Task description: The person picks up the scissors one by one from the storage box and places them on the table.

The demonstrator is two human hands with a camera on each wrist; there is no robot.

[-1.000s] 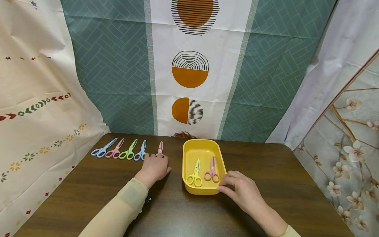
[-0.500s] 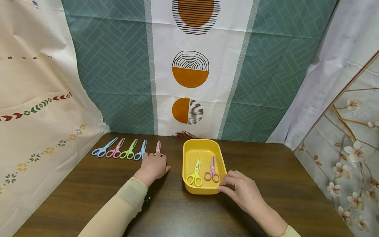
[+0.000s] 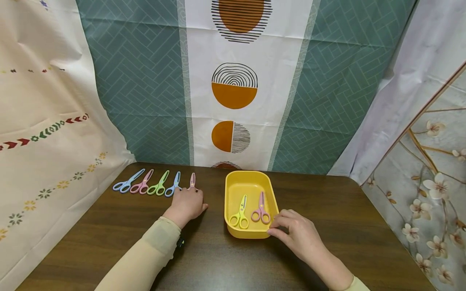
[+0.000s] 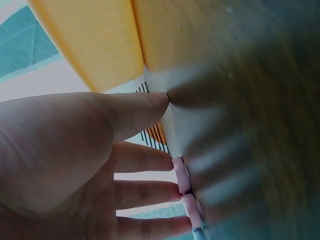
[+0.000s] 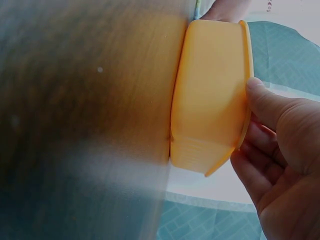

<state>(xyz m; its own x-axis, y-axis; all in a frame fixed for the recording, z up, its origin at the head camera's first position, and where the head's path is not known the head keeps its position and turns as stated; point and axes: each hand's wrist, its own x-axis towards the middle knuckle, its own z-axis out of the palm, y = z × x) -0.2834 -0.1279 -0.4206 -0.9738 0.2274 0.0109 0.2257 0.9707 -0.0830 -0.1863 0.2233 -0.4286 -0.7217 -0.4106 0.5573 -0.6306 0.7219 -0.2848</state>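
My left hand [image 3: 187,205] lies over the handles of pink scissors [image 3: 192,180] at the right end of a row. In the left wrist view its straight fingertips touch the pink handle loops [image 4: 181,175], while the thumb [image 4: 145,107] stands apart. At the corner of a yellow plastic tray [image 3: 251,234], my right hand [image 3: 298,234] pinches the rim between thumb and fingers; the right wrist view shows the thumb on the rim's outside. Inside the tray lie yellow scissors [image 3: 242,208] and another pair of pink scissors [image 3: 261,206], blades pointing away.
Left of my left hand, blue scissors [image 3: 134,177], pink scissors [image 3: 148,176], green scissors [image 3: 164,178] and more blue scissors [image 3: 176,178] lie in a row. They rest near the back edge of a dark wooden table [image 3: 225,266]. Patterned cloths [image 3: 156,81] hang behind and at both sides.
My left hand has slid a little to the left, and the pink scissors under it have moved left with it, closer to the row. The right hand and tray have stayed put.
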